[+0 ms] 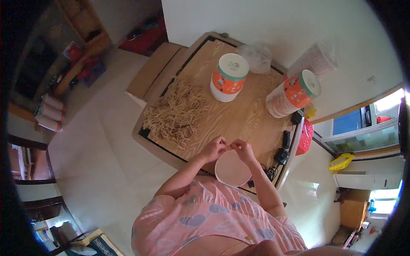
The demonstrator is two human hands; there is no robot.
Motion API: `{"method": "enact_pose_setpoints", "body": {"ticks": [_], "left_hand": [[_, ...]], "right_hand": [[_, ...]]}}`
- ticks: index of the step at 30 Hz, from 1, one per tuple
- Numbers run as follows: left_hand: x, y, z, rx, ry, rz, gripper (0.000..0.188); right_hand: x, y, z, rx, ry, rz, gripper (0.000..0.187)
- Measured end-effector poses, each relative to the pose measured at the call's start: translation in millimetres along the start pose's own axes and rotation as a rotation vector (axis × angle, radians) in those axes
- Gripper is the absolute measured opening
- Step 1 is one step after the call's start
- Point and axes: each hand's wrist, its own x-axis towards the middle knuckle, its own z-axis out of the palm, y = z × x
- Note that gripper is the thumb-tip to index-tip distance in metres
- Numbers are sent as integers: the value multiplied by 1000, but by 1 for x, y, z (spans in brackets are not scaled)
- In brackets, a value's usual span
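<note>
A round paper bucket (233, 170), pale inside with a white rim, is held close to my body at the table's near edge, its mouth facing up. My left hand (215, 149) and my right hand (243, 151) meet at its far rim, fingertips pinched close together. Whether a thin cord lies between the fingertips is too small to tell. Left of my hands, a loose heap of tan twine strings (178, 112) spreads over the wood-grain tabletop (230, 117). Beyond stands a stack of paper buckets (229, 77), white with an orange and green band.
More stacked buckets (294, 94) lean at the right, beside a tall nested stack in plastic (314, 59). A crumpled clear bag (256, 57) lies at the back. Black adapters (282, 155) and cables line the right edge, near a red stool (305, 137). A cardboard box (156, 70) adjoins the table.
</note>
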Motion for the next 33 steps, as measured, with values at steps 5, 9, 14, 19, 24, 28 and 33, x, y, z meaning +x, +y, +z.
{"method": "enact_pose_setpoints", "body": {"ticks": [5, 9, 14, 19, 24, 28, 33], "left_hand": [[3, 1, 1, 69, -46, -34, 10], [0, -7, 8, -28, 5, -107, 9], [-7, -12, 21, -423, 13, -397, 12], [-13, -20, 29, -826, 29, -562, 14], [-8, -18, 14, -129, -22, -280, 17], [-7, -14, 17, -443, 78, -394, 16], [-7, -12, 13, -1124, 3, -886, 17]], "right_hand": [[4, -3, -1, -83, -50, 84, 13], [9, -9, 4, -118, -72, 141, 14], [8, -4, 5, -88, -50, 121, 14], [5, -7, 5, -108, -30, 103, 14], [3, -8, 4, -75, -57, 126, 14], [2, -10, 5, -91, -30, 130, 14], [-1, -27, 10, -141, 44, 89, 13]]}}
